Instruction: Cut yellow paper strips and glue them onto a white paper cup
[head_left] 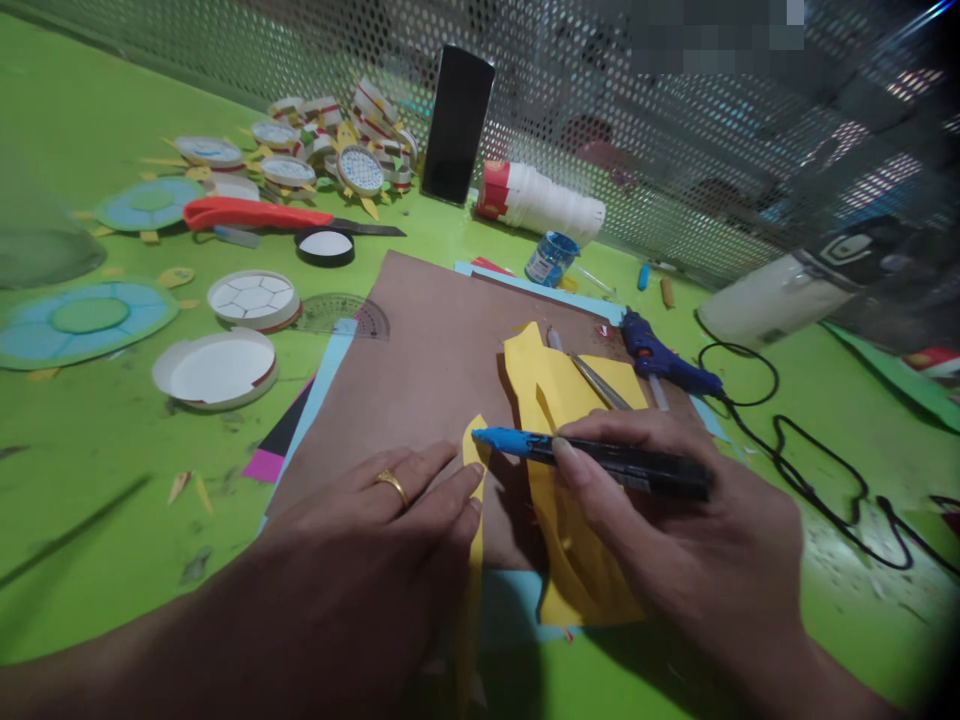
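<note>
My right hand [690, 540] is closed around a black marker [630, 468] with a blue tip end. That tip rests at the top of a narrow yellow paper strip [474, 560]. Fingers bent and pressed together, my left hand [390, 540], with a gold ring, holds the strip against a brown board [427, 350]. The strip's lower end runs down beside the left hand. A larger crumpled piece of yellow paper [585, 560] lies partly beneath my right hand. On it are scissors [600, 382], partly hidden by that hand.
A blue glue gun [664, 355] with a black cord lies right, near a white bottle [780, 295]. Behind the board are a small blue jar [551, 260], stacked paper cups [540, 200] and a phone [457, 125]. Leftward lie a red cutter [259, 213], a protractor [341, 314] and several paper turtles [360, 170].
</note>
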